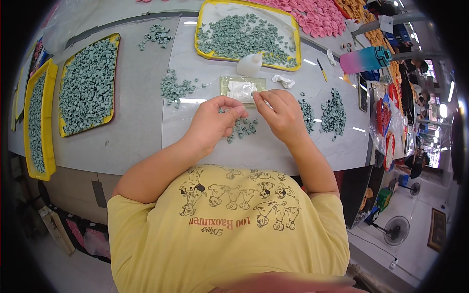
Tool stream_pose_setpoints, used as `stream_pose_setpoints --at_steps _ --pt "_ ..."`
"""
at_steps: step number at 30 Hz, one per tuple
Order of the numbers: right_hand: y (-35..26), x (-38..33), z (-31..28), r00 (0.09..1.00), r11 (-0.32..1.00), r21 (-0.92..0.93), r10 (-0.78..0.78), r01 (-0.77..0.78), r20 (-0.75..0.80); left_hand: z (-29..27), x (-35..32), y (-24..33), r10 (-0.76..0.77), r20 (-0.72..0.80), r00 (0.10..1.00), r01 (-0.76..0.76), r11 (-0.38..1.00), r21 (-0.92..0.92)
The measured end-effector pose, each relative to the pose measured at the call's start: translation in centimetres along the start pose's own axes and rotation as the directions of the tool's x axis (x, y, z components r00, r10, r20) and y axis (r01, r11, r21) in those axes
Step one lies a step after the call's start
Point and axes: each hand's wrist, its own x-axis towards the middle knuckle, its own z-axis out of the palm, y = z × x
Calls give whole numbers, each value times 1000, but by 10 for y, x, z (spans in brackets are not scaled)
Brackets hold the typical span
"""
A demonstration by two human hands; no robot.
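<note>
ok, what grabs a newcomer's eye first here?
Probably the yellow trays heaped with small grey-green pieces, at the left and top of the pale table. Then the left hand and right hand pinching pieces at centre, beside a small clear plastic dish.

A pale worktable (137, 132) carries yellow trays (113, 73) of grey-green pieces, loose piles (334, 113) and a small clear dish (243, 89).

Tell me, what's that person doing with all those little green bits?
A person in a yellow shirt sits at a pale table. The left hand pinches something small, seemingly one of the small grey-green pieces lying beneath it. The right hand reaches to a small clear plastic dish. Yellow trays full of the same pieces sit around.
</note>
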Motion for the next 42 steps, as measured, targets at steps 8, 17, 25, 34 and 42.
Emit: stream_pose_setpoints --at_steps 8,17,25,34,42 --pt "-5 5 1 999 999 -31 -32 33 28 -4 -3 0 -41 -34 999 37 993 -114" --pt "-11 7 3 974 963 217 188 -159 -123 -4 -6 1 -62 30 998 68 962 -263" --pt "-13 7 4 998 999 34 8 -7 -54 -6 -9 1 -52 3 999 51 966 -254" --pt "-17 9 9 998 996 82 27 -23 -48 -13 -12 0 -31 1 1000 31 970 -243" --pt "-47 16 -1 539 -17 803 733 -595 415 -11 -17 5 11 138 990 32 953 -303"
